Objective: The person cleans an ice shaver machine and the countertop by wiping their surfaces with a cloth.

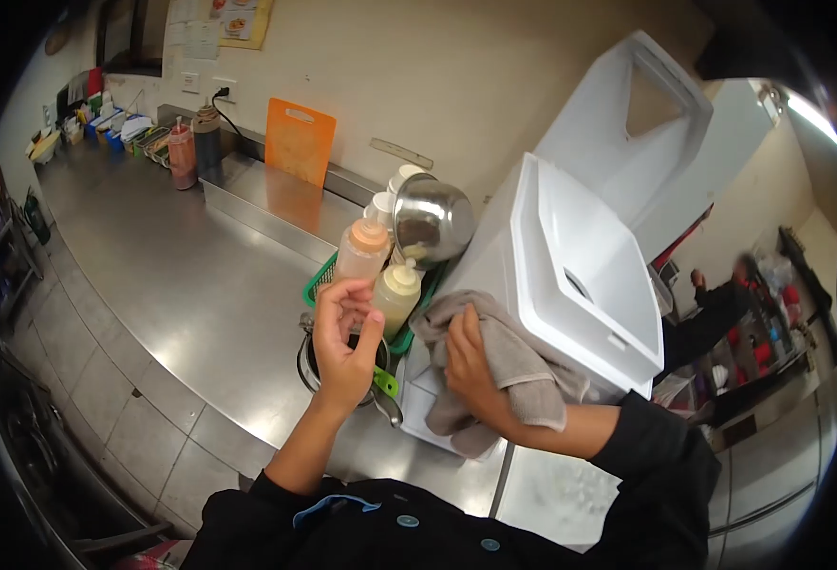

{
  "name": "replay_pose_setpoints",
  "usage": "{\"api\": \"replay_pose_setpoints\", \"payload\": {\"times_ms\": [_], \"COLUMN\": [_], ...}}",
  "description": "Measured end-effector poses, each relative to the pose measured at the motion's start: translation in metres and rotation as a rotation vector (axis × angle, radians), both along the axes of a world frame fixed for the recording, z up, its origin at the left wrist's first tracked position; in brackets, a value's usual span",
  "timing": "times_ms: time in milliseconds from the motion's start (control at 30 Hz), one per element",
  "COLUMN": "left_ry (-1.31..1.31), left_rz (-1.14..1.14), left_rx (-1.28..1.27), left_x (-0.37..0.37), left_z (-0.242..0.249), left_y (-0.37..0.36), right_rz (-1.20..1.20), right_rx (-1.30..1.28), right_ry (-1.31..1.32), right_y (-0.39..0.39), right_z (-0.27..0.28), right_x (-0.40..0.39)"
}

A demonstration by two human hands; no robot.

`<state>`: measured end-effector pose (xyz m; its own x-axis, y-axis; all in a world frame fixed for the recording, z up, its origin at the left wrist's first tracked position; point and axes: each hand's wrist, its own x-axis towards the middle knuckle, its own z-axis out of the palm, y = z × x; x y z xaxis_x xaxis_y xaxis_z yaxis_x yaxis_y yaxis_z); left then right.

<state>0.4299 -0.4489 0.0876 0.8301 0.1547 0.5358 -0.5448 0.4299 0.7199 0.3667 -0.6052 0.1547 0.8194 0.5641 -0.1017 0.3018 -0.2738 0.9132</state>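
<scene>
Cloth (515, 344) against the white bin (488, 269), the right hand's (471, 369) bent fingers holding it; left hand (344, 353) loosely curled, empty, left of the bin near a yellow-topped bottle (398, 293). Bin lid (584, 119) raised; what is done or left cannot be told.

Bright light streams from a tube (813, 119) at upper right and glares off the steel worktop (219, 275); black rounds off the corners, edges bend, and the far right looks soft.
</scene>
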Motion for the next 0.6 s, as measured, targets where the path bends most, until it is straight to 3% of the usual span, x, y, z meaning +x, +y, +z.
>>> {"api": "replay_pose_setpoints", "payload": {"times_ms": [67,100,200,233,300,333,467,533,600], "left_ry": [0.017,0.026,0.061,0.077,0.084,0.106,0.131,0.156,0.171], "left_rz": [0.009,0.015,0.02,0.031,0.052,0.043,0.108,0.142,0.145], "left_rx": [-0.015,-0.018,-0.037,-0.053,-0.054,-0.065,0.004,0.039,0.061], "left_x": [0.006,0.008,0.016,0.017,0.018,0.018,0.018,0.017,0.017], "left_z": [-0.005,-0.005,-0.011,-0.015,-0.021,-0.022,-0.034,-0.039,-0.039], "left_y": [0.01,0.016,0.029,0.032,0.043,0.05,0.075,0.085,0.091], "right_rz": [-0.139,-0.162,-0.31,-0.424,-0.858,-0.921,-0.917,-0.909,-0.961], "right_rx": [-0.126,-0.233,-0.042,-0.064,0.136,0.163,0.229,-0.134,-0.185], "right_ry": [0.232,0.147,0.308,0.308,0.332,0.306,0.222,0.23,0.353], "right_y": [0.006,0.014,0.013,0.006,-0.012,-0.02,-0.084,-0.07,-0.035], "right_z": [0.03,0.042,0.11,0.117,0.138,0.146,0.124,0.105,0.083], "right_x": [0.004,0.009,0.068,0.1,0.166,0.187,0.273,0.274,0.244]}}
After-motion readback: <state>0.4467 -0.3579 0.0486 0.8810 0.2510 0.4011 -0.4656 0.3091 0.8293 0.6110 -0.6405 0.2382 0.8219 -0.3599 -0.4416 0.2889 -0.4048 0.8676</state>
